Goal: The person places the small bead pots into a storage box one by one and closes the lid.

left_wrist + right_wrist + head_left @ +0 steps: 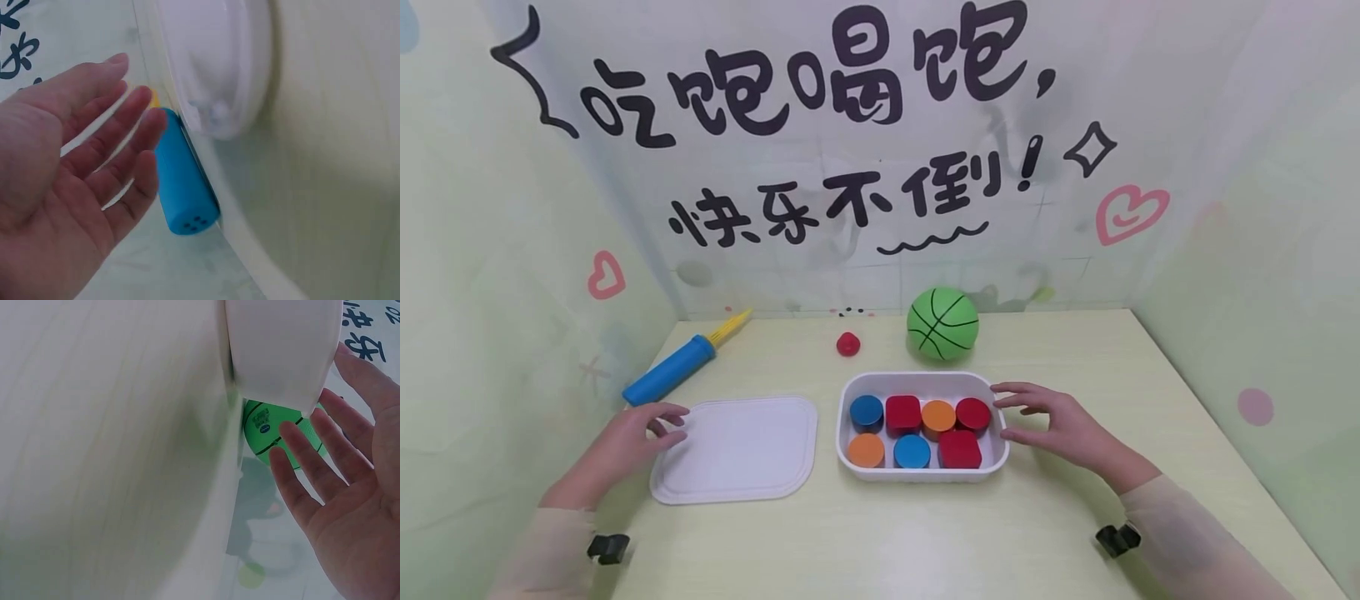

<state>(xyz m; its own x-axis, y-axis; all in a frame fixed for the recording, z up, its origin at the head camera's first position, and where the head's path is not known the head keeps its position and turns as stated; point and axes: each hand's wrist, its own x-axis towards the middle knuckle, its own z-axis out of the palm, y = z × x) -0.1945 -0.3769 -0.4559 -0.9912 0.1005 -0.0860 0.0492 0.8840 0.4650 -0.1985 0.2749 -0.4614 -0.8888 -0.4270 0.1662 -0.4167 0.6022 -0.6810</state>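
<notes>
In the head view a white plastic box (923, 476) stands mid-table, holding several blue, orange and red round and square blocks. My right hand (1057, 427) is at the box's right end, fingers spread, fingertips right at the rim; the right wrist view shows the fingers (312, 456) loosely extended beside the box wall (281, 356). On the left lies a flat white lid (737, 450). My left hand (632, 446) is at the lid's left edge with relaxed fingers and nothing in its grasp. In the left wrist view that hand (81, 162) shows its palm beside the lid (219, 62).
A blue air pump (672, 370) with a yellow nozzle lies at the back left. Toward the back are a small red piece (848, 344) and a green ball (943, 323) with basketball lines, behind the box. Printed cloth walls (880, 275) border the table (880, 542).
</notes>
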